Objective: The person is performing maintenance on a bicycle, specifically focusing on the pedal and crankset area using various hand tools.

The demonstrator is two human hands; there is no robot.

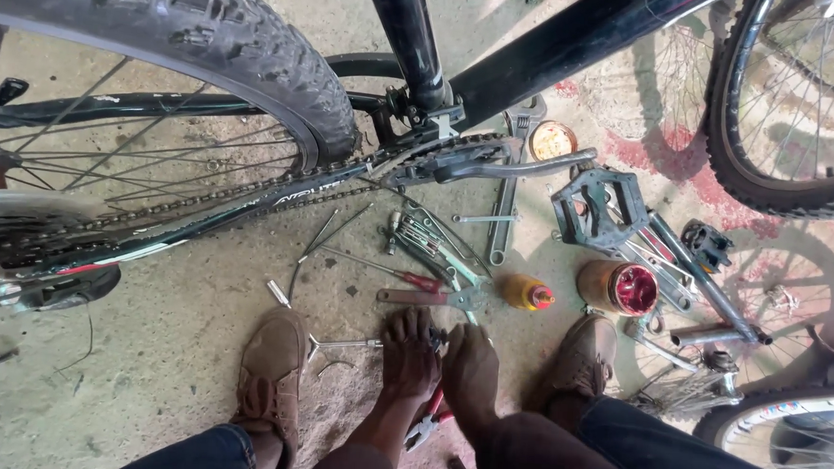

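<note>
Left hand and right hand side by side on the floor, grips curled together on one small dark part; finger closure unclear. Red-handled pliers lie just beneath the wrists; yellow bottle just beyond.

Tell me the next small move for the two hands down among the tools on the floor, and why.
Probably lift whatever small part the left hand and right hand are closing on together. Both press down at one spot on the concrete floor, just below the red-handled screwdriver, with red-handled pliers lying under the wrists. What the fingers hold is hidden, so this is a guess.
</note>
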